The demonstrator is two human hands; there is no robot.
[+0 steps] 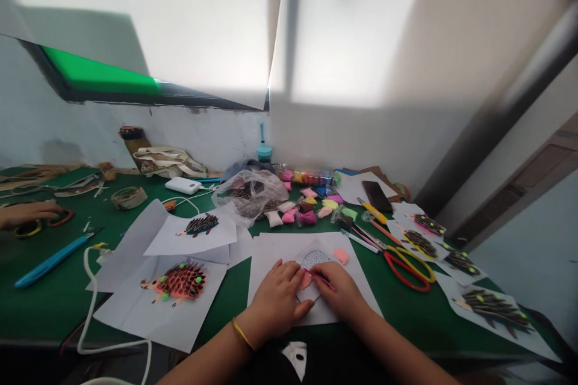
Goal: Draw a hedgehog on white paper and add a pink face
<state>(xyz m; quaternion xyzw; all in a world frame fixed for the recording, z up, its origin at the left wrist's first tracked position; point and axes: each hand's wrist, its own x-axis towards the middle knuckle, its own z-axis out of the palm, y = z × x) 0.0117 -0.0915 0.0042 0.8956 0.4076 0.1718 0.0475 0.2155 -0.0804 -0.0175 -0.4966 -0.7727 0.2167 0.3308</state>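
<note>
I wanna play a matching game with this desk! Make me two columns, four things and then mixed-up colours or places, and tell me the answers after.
Things:
1. Scissors
2. Phone
3. The person's left hand
4. Clay piece beside the dotted drawing

Colours or places:
A. Peach-pink
B. Has a yellow bangle at its wrist
C. One red handle loop and one yellow
D. Black, lying toward the back on the right

Right pairs:
1-C
2-D
3-B
4-A
</note>
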